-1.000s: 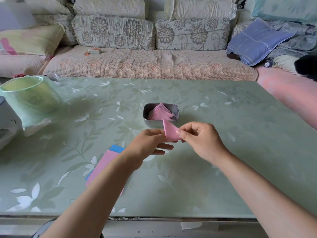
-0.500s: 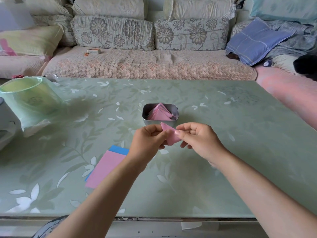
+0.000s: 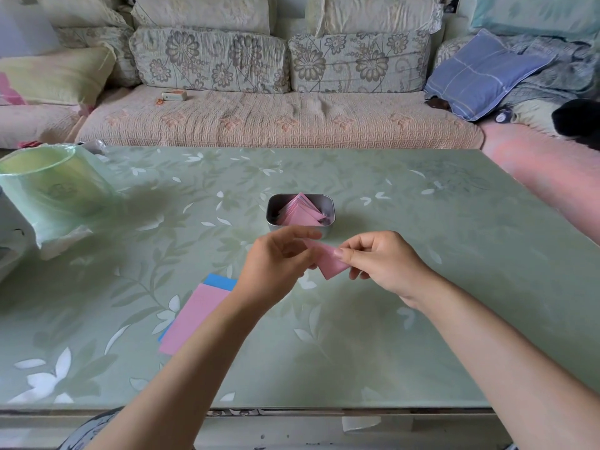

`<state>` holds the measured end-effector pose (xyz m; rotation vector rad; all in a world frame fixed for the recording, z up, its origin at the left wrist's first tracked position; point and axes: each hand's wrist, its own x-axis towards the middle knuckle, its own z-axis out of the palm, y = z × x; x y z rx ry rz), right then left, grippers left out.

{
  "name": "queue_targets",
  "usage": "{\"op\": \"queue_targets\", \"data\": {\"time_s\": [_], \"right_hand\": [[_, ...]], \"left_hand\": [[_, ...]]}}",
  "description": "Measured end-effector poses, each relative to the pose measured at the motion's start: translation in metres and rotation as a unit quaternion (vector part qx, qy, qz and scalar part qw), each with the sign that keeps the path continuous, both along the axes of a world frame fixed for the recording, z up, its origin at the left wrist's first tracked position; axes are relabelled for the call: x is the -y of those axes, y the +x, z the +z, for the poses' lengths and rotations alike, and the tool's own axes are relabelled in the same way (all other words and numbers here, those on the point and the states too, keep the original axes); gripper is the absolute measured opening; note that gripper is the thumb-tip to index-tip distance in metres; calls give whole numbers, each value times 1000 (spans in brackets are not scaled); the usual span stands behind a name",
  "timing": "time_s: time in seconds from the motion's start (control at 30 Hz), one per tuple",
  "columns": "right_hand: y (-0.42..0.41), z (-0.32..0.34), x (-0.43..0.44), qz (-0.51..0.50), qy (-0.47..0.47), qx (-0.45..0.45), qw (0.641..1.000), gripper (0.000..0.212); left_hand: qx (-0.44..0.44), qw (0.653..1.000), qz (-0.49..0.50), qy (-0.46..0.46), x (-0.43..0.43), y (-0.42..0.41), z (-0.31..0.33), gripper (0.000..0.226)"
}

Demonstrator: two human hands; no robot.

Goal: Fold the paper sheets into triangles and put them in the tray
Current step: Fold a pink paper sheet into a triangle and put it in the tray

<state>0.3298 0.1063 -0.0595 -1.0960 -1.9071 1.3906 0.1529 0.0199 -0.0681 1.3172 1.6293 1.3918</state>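
I hold a small folded pink paper (image 3: 331, 263) in the air above the table, just in front of the tray. My left hand (image 3: 276, 264) pinches its left end and my right hand (image 3: 381, 261) pinches its right edge between thumb and forefinger. Part of the paper is hidden behind my left fingers. The small grey metal tray (image 3: 328, 203) stands behind my hands and holds several pink folded triangles (image 3: 300, 212). A flat stack of sheets lies left of my left forearm, a pink sheet (image 3: 198, 315) on top and a blue sheet (image 3: 220, 281) showing beneath it.
The green glass table (image 3: 406, 319) has a floral pattern. A green bin lined with a plastic bag (image 3: 52, 186) stands at its left edge. A sofa (image 3: 276, 118) with cushions runs along the far side, and a blue pillow (image 3: 480, 73) lies at right.
The pink paper has gone from standing upright to lying tilted and lower between my hands. Both hands have shifted slightly, still pinching it.
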Motion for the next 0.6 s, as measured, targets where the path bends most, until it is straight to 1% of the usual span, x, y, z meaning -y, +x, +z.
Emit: {"op": "queue_targets", "data": {"time_s": [0.1, 0.17, 0.27, 0.43, 0.6], "right_hand": [[4, 2, -2, 13, -10, -2, 1000, 11], [7, 4, -4, 35, -22, 0, 999, 10], [10, 6, -5, 60, -43, 2, 997, 10], [12, 5, -7, 75, -73, 6, 994, 8], [12, 1, -9, 71, -69, 11, 995, 10]], "left_hand": [[-39, 998, -47, -4, 2, -9, 1, 20], [-51, 996, -69, -6, 4, -14, 3, 24], [-40, 996, -83, -18, 6, -17, 6, 29], [-17, 994, -104, -24, 9, -17, 8, 27], [-2, 994, -102, -50, 9, -15, 7, 23]]}}
